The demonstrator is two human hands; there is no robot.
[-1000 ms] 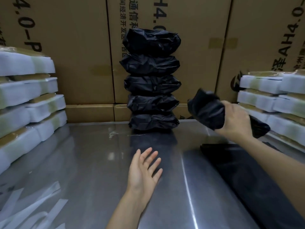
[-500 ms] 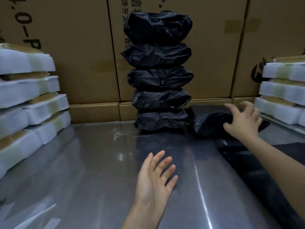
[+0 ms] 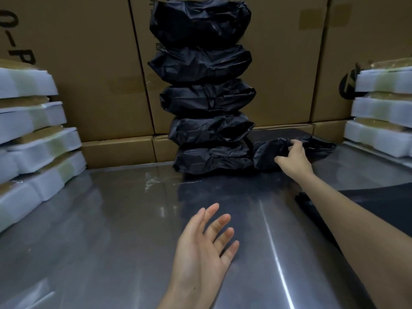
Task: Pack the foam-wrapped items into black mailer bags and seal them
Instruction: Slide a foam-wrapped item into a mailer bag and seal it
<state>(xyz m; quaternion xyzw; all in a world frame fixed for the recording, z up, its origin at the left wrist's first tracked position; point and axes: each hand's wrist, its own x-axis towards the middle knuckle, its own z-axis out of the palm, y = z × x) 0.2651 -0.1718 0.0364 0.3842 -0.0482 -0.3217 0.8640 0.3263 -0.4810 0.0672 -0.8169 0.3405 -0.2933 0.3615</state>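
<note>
A tall stack of packed black mailer bags [image 3: 206, 94] stands at the back middle of the steel table [image 3: 107, 230]. Just right of its base lies one more packed black bag [image 3: 267, 155], and my right hand [image 3: 292, 160] rests on it with fingers curled into the plastic. My left hand [image 3: 205, 244] hovers over the table's middle, palm up, fingers straight and holding nothing. Foam-wrapped items are piled at the left [image 3: 33, 139] and at the right [image 3: 383, 121]. Flat empty black mailer bags [image 3: 376, 204] lie at the right, partly under my right forearm.
Large cardboard boxes [image 3: 89, 70] form a wall right behind the table. Clear plastic strips [image 3: 33, 295] lie at the near left corner.
My right hand carried the packed bag from mid-air down to the table beside the stack's base and now grips it there. The camera moved closer; my left hand stayed open.
</note>
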